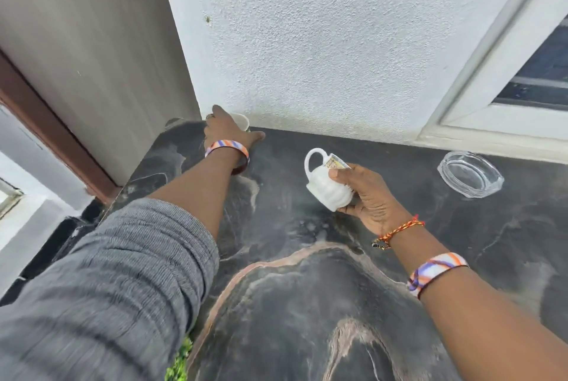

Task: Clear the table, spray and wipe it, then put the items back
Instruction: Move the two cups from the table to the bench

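step: looks like clearing or putting back; the dark marble table (307, 303) is nearly bare, so i cannot tell which
left hand (226, 131): stretched to the far left corner by the wall; fingers wrapped round a small white cup (241, 120) that is mostly hidden behind the hand; whether the cup rests on the table or is lifted i cannot tell
right hand (365, 196): clamped on a white ribbed mug (327, 184), held tilted above the middle of the table, handle up and to the left; something printed sits in its mouth, too small to read
glass ashtray (470, 173): on the table at the far right, near the wall, well apart from both hands
next move: judged, a steady lift or set-down of the cup without knocking the wall; the ashtray wants a free hand
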